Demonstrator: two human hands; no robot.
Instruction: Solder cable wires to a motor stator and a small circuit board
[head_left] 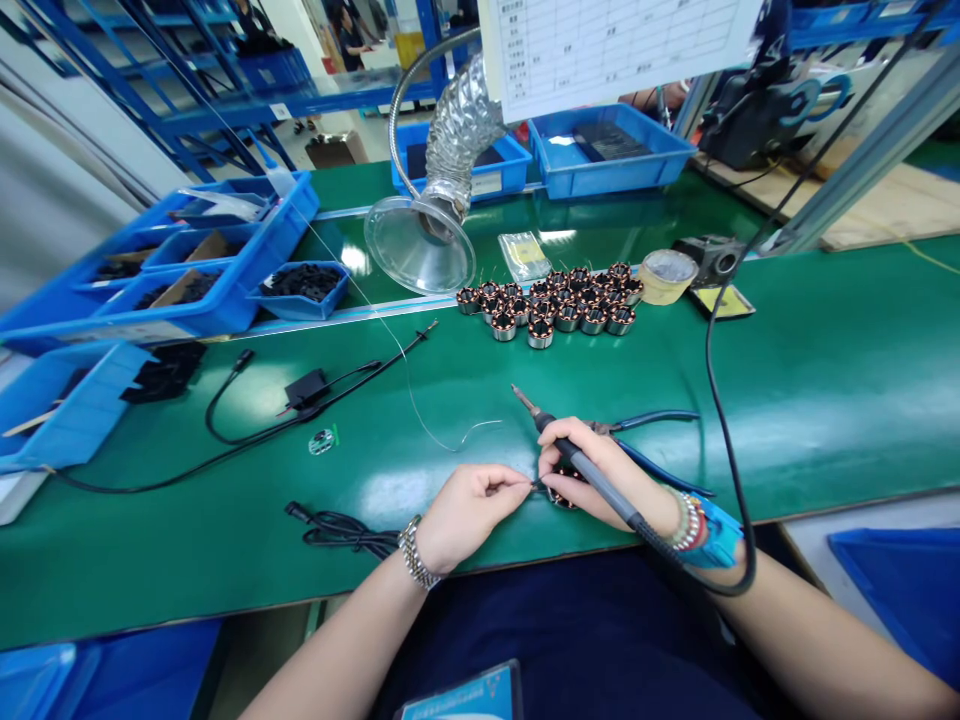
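Note:
My right hand [592,465] is closed around a soldering iron [592,475], whose tip points up and away to the left. Its thumb and finger also pinch near a motor stator [561,497] with copper windings, mostly hidden under that hand. My left hand [476,508] is closed in a pinch beside the stator, fingertips close to those of the right. Something small and dark shows between the fingertips, too small to name. Pliers [637,425] with dark blue handles lie just behind my right hand. A strand of solder wire [420,405] hangs down onto the green table, its end left of the iron's tip.
Several stators [566,300] stand grouped behind the hands, near a fume extractor hood [420,245] and a tape roll [667,275]. Black cables [352,530] and a small circuit board [322,441] lie left. Blue bins [304,290] line the left. The iron's cord [716,380] loops over my right forearm.

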